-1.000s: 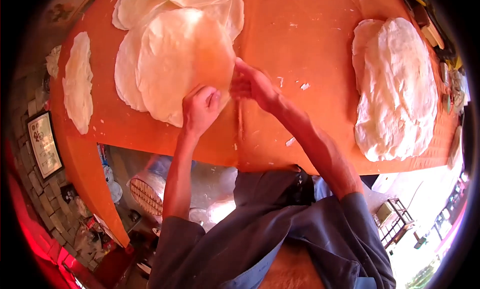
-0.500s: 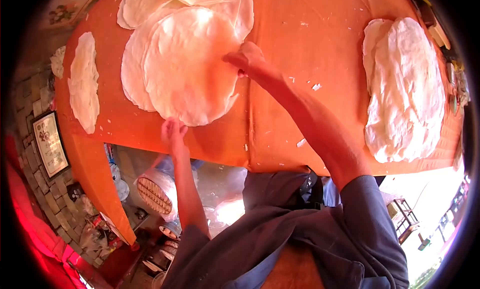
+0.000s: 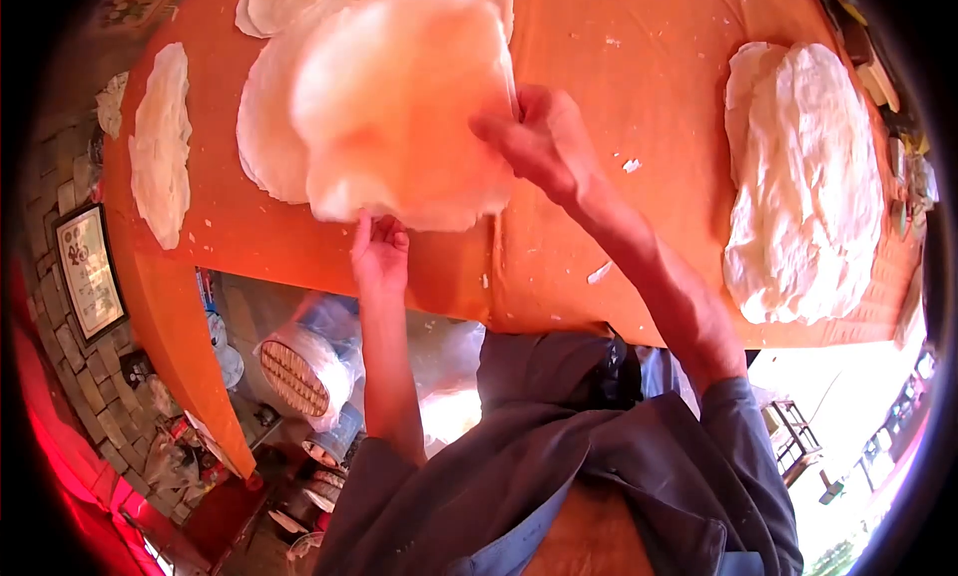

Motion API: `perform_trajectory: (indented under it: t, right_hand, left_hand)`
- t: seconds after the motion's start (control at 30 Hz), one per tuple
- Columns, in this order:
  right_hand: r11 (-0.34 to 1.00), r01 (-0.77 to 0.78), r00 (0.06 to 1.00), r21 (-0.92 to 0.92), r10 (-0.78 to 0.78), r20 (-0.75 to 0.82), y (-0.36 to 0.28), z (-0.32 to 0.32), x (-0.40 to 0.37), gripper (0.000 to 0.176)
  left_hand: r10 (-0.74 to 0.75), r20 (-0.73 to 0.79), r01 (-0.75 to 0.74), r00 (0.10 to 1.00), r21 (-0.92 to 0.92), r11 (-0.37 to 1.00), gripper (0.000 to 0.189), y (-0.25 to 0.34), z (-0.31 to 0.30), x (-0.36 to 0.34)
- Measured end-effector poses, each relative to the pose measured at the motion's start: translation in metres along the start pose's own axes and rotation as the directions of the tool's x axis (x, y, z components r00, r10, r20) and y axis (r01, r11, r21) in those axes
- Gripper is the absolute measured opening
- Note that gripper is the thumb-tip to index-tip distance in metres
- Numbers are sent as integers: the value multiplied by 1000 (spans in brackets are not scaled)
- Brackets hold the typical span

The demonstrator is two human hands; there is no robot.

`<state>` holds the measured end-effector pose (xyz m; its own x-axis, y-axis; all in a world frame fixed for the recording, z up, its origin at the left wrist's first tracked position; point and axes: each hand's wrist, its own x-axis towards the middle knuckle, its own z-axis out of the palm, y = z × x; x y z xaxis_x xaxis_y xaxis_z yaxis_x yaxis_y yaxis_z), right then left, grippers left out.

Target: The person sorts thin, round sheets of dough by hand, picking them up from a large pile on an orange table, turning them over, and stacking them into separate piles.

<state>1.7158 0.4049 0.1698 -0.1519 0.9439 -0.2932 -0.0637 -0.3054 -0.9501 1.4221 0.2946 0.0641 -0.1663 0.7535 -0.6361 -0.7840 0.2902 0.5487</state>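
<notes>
A thin, round flatbread point(image 3: 409, 107) is lifted off the others, its edges blurred by motion. My right hand point(image 3: 539, 137) pinches its right edge, thumb on top. At the near edge, my left hand point(image 3: 381, 249) grips the rim between thumb and fingers. Beneath and to the left lies another flatbread point(image 3: 269, 117), partly covered. More sheets of flatbread point(image 3: 289, 2) overlap at the far side of the orange-covered table point(image 3: 619, 67).
On the right side of the table lies a thick pile of folded flatbreads point(image 3: 803, 187). A narrow folded flatbread point(image 3: 162, 147) rests at the left edge. Small crumbs dot the cloth. A framed sheet point(image 3: 90, 270) and a plastic-wrapped bundle point(image 3: 299, 377) are below the table level.
The top flatbread has risen from the stack and shifted right, with both hands holding its edges. My right hand moved right, and my left hand moved slightly right and up.
</notes>
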Motion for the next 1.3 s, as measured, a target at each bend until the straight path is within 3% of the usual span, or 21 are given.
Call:
perform_trajectory:
  t: [0.03, 0.1, 0.17, 0.23, 0.33, 0.4, 0.5, 0.53, 0.6, 0.63, 0.7, 0.8, 0.87, 0.9, 0.93, 1.0, 1.07, 1.13, 1.2, 1.27, 1.3]
  right_hand:
    - [1000, -4, 1000, 7, 4, -24, -12, -2, -13, 18]
    - [1000, -1, 997, 18, 3, -77, -37, -8, -38, 20]
    - [979, -203, 967, 14, 203, -152, -28, -31, -56, 27]
    - [976, -173, 954, 134, 200, -224, -23, -60, -82, 29]
    - [942, -322, 917, -94, 285, -280, 7, -112, -105, 26]
    - [883, -280, 911, -376, 122, -393, 54, -140, -107, 33]
    - [558, -116, 798, -821, -440, -412, 58, -131, -108, 47]
    - [682, -184, 843, -708, -261, -471, 47, -113, -107, 61]
    - [945, -138, 973, -298, 72, -221, 23, -67, -102, 67]
    - [920, -1, 996, -392, -35, -85, 16, -51, -96, 70]
    - [888, 135, 980, -440, -186, -75, 11, -24, -86, 69]
    - [893, 80, 988, -443, -129, -82, 7, -31, -81, 37]
    - [935, 189, 961, -301, -239, -138, 33, -54, -76, 20]
    - [998, -36, 988, -54, 27, -154, 17, -75, -81, 15]
    - [999, -42, 980, 21, 45, -192, -1, -102, -90, 17]
    - [999, 32, 907, 14, -23, -420, -18, -165, -110, 22]
    - [991, 45, 859, -127, -103, -502, -30, -253, -141, 23]
    - [959, 132, 712, -249, -267, -649, -28, -329, -176, 22]
    - [974, -72, 553, -217, -142, -821, -37, -393, -216, 25]
    - [907, -207, 534, -367, -210, -819, -18, -462, -262, 31]
    - [733, -393, 373, -556, -426, -825, -19, -450, -274, 34]
  left_hand:
    - [135, -53, -136, 989, -14, 991, 22, -8, 24, -6]
    - [190, -79, -179, 979, 125, 976, 19, -10, 46, -12]
    - [222, -92, -201, 971, 200, 959, 17, -10, 57, -19]
    - [222, -86, -201, 971, 204, 958, 16, -16, 65, -20]
    - [85, 181, -137, 980, 297, 945, 17, -35, 75, -18]
    - [165, 190, -222, 968, 332, 917, 14, -57, 113, -30]
    - [80, 310, -190, 947, 342, 920, 17, -68, 119, -33]
    - [68, 358, -199, 931, 342, 918, 19, -70, 118, -36]
    - [30, 434, -185, 900, 319, 930, 20, -73, 123, -44]
    - [7, 465, -162, 885, 293, 942, 18, -74, 134, -48]
    - [-47, 532, -114, 845, 266, 957, 14, -78, 140, -47]
    - [-26, 450, -144, 892, 338, 930, 12, -90, 148, -50]
    - [61, 406, -219, 912, 355, 909, 11, -85, 139, -48]
    - [106, 348, -227, 931, 329, 916, 11, -81, 140, -49]
    - [145, 291, -235, 946, 302, 924, 10, -77, 140, -48]
    - [170, 241, -249, 956, 349, 904, 12, -63, 116, -30]
    - [131, 285, -231, 950, 351, 907, 20, -57, 94, -17]
    - [99, 205, -165, 974, 332, 929, 26, -57, 75, -2]
    - [74, 153, -128, 985, 379, 917, 28, -58, 73, -3]
    - [98, 209, -175, 973, 390, 904, 27, -61, 76, -8]
    - [85, 260, -184, 962, 383, 905, 27, -63, 94, -23]
